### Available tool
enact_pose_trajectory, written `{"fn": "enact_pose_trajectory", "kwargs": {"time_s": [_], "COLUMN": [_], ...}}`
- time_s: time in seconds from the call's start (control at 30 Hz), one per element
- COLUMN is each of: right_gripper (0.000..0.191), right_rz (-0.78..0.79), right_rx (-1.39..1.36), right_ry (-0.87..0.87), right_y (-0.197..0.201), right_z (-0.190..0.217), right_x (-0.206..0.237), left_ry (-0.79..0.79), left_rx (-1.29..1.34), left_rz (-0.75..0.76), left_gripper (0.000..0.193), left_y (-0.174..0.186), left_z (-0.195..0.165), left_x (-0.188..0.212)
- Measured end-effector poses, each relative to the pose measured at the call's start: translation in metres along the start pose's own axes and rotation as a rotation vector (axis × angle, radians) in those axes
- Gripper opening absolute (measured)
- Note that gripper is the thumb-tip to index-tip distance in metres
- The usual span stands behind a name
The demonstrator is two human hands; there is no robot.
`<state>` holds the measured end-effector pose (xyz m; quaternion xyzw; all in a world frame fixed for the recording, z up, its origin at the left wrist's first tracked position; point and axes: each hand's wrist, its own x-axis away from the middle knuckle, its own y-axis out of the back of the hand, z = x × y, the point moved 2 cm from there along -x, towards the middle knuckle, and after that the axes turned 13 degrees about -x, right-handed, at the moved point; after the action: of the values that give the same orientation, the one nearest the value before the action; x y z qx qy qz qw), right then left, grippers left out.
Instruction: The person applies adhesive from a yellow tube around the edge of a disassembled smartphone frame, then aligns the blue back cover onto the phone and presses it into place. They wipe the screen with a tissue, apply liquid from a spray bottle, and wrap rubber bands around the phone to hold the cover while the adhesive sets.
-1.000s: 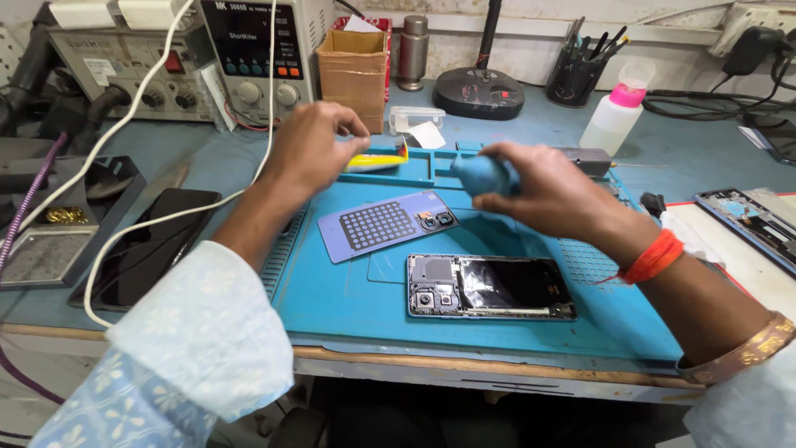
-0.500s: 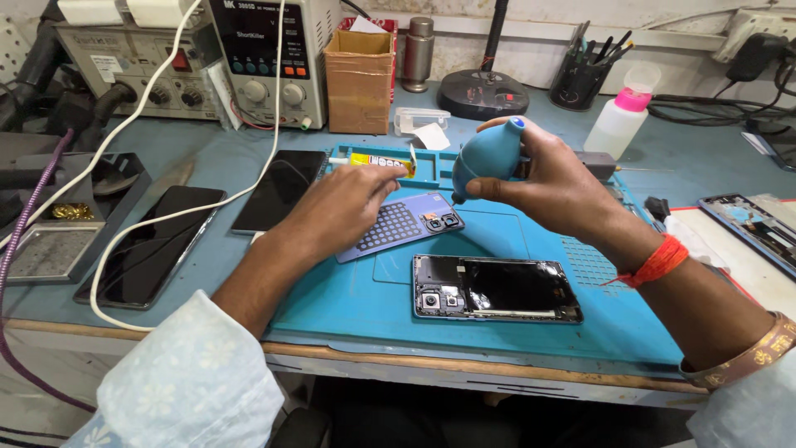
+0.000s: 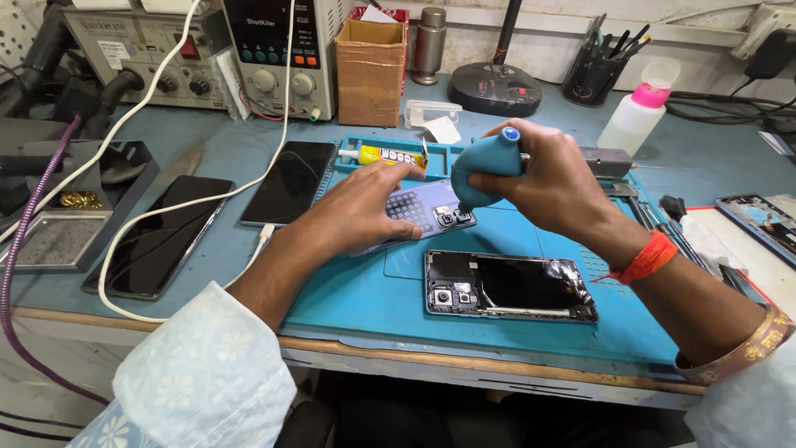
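Head view: the left hand (image 3: 365, 211) lies flat, fingers spread, on the blue-violet phone back cover (image 3: 419, 211), hiding most of its left half; only the grid-patterned patch and the camera cluster show. The right hand (image 3: 551, 178) is wrapped around a teal rubber bulb air blower (image 3: 485, 166), so its far side is covered; a small blue cap shows at the top. The blower's nozzle tip is hard to make out against the cameras; whether it touches them I cannot tell.

The blower's long axis is tilted, cap up and far-right, nozzle down and near-left at the cover's camera cluster. The cover's long axis runs left-right, camera end to the right, centre of the blue silicone work mat (image 3: 365, 307).

Just near of it lies an opened black phone chassis (image 3: 507, 286), long axis left-right, cameras at the left.

A yellow glue tube (image 3: 385, 155) with red and dark print lies in the mat's far tray. A brown cardboard box (image 3: 370, 70) stands far centre. A clear squeeze bottle with a pink cap (image 3: 634, 116) stands far right. Phone parts at the right edge are cut off.
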<state>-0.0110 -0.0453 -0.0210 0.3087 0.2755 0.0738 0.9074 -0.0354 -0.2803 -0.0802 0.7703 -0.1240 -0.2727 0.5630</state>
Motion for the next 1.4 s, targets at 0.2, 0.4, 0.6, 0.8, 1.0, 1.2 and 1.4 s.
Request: {"fn": "enact_pose_trajectory", "kwargs": {"time_s": [0.2, 0.4, 0.6, 0.8, 1.0, 1.2, 1.4], "right_gripper": [0.043, 0.039, 0.045, 0.041, 0.071, 0.057, 0.048], "right_rz": [0.048, -0.015, 0.025, 0.002, 0.274, 0.222, 0.114], "right_rx": [-0.137, 0.162, 0.001, -0.033, -0.458, -0.22, -0.185], "right_ry": [0.103, -0.003, 0.104, -0.065, 0.008, -0.06, -0.185], "right_y": [-0.012, -0.013, -0.013, -0.011, 0.002, -0.012, -0.013], "right_z": [0.007, 0.008, 0.006, 0.013, 0.032, 0.041, 0.047], "right_x": [0.003, 0.005, 0.009, 0.013, 0.046, 0.063, 0.068], "left_ry": [-0.037, -0.057, -0.012, -0.031, -0.028, -0.101, -0.028], "left_rx": [0.067, 0.043, 0.045, 0.033, 0.06, 0.051, 0.086], "left_rz": [-0.04, -0.07, -0.018, -0.043, -0.039, -0.128, -0.048], "left_gripper": [0.09, 0.087, 0.086, 0.083, 0.081, 0.081, 0.079], "left_y": [-0.005, -0.009, -0.013, -0.013, -0.016, -0.018, -0.021], "left_z": [0.0, 0.001, 0.001, -0.001, 0.0, -0.001, -0.001], "left_x": [0.001, 0.003, 0.001, 0.002, 0.003, 0.003, 0.003]}}
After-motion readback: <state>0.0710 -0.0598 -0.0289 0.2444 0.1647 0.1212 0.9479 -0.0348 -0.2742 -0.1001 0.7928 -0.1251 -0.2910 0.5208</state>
